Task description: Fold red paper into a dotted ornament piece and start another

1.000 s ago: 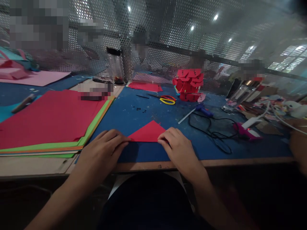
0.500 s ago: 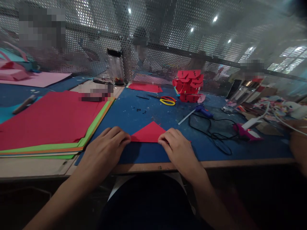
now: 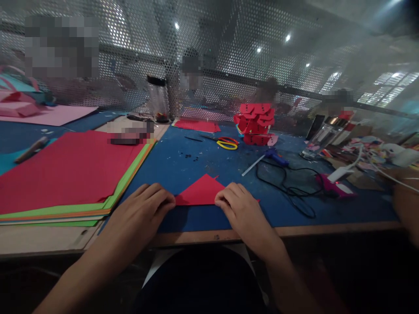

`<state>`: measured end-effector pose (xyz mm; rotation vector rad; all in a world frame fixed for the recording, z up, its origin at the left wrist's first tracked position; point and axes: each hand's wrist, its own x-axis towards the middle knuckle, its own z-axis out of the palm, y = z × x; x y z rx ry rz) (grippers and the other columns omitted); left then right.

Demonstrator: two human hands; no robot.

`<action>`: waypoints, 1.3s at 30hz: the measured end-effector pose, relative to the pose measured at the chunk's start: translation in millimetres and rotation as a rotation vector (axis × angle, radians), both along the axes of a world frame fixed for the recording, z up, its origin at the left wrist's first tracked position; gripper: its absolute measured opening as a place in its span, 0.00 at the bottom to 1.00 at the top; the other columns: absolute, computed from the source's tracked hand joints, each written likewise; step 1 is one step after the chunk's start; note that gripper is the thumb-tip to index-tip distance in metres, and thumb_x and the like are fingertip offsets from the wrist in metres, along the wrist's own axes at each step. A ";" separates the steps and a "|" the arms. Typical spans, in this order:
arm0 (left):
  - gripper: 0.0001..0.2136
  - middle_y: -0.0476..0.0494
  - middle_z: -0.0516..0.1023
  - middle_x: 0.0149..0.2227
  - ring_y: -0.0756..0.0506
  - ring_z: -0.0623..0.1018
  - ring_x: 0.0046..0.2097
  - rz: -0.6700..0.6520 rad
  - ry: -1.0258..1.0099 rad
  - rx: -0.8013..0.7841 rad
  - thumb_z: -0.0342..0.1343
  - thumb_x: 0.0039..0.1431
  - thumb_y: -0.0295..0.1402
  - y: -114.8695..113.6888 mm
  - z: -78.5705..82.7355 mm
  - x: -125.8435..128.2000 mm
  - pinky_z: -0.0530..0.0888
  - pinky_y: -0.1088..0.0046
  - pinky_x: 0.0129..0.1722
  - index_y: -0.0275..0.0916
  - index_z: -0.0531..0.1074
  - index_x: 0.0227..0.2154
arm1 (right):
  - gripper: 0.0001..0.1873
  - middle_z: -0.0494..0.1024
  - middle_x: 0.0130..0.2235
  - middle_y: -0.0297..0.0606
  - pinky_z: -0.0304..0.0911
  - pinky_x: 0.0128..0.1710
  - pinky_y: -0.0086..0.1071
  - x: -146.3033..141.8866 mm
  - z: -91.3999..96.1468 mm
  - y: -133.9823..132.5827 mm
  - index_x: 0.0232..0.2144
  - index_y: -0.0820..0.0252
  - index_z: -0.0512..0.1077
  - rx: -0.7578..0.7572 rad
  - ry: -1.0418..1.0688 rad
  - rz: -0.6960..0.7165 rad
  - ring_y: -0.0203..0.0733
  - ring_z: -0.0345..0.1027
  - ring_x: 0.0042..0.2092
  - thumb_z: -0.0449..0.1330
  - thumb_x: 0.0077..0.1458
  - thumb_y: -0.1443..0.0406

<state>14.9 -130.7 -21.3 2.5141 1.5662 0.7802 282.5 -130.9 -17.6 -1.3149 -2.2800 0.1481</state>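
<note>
A red paper piece [image 3: 201, 192], folded into a triangle, lies flat on the blue mat [image 3: 196, 161] near the table's front edge. My left hand [image 3: 140, 213] rests palm down at its left corner, fingertips pressing the paper's edge. My right hand [image 3: 240, 211] presses the right corner with curled fingers. Both hands hold the paper down along its lower fold.
A stack of red, green and orange sheets [image 3: 65, 174] lies at the left. Scissors [image 3: 225, 142], a pile of red cut pieces [image 3: 257, 124], a blue glue gun [image 3: 275, 155] with a black cord, and a pink glue gun [image 3: 334, 185] lie behind. Perforated metal screen at the back.
My hands and the red paper stay nearly where they were. The left fingertips have drawn slightly closer to the paper; the camera tilted a little upward.
</note>
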 end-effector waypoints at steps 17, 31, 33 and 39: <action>0.10 0.45 0.76 0.39 0.40 0.71 0.42 -0.039 -0.034 0.025 0.50 0.72 0.37 7.1 -10.0 15.5 0.67 0.61 0.43 0.43 0.72 0.35 | 0.06 0.75 0.43 0.37 0.64 0.48 0.40 0.4 2.5 -0.1 0.37 0.56 0.71 -0.039 0.055 0.001 0.44 0.66 0.46 0.56 0.70 0.67; 0.11 0.45 0.77 0.38 0.41 0.73 0.41 -0.035 -0.047 0.011 0.49 0.72 0.38 8.0 -9.0 15.6 0.68 0.62 0.42 0.43 0.72 0.34 | 0.06 0.76 0.41 0.34 0.62 0.48 0.39 2.1 0.1 1.0 0.35 0.55 0.71 -0.066 0.140 0.030 0.43 0.67 0.45 0.61 0.67 0.69; 0.11 0.45 0.77 0.38 0.41 0.73 0.41 -0.034 -0.052 0.007 0.50 0.71 0.38 8.4 -8.1 15.9 0.68 0.62 0.42 0.43 0.72 0.33 | 0.06 0.76 0.41 0.34 0.62 0.48 0.39 2.9 1.1 0.6 0.35 0.55 0.71 -0.082 0.145 0.038 0.42 0.67 0.45 0.61 0.67 0.69; 0.10 0.46 0.78 0.38 0.40 0.72 0.41 -0.041 -0.079 -0.008 0.52 0.70 0.39 9.5 -6.2 15.4 0.69 0.62 0.42 0.43 0.74 0.34 | 0.06 0.76 0.41 0.34 0.61 0.48 0.39 3.4 1.6 1.7 0.36 0.55 0.71 -0.074 0.132 0.035 0.43 0.67 0.44 0.59 0.68 0.67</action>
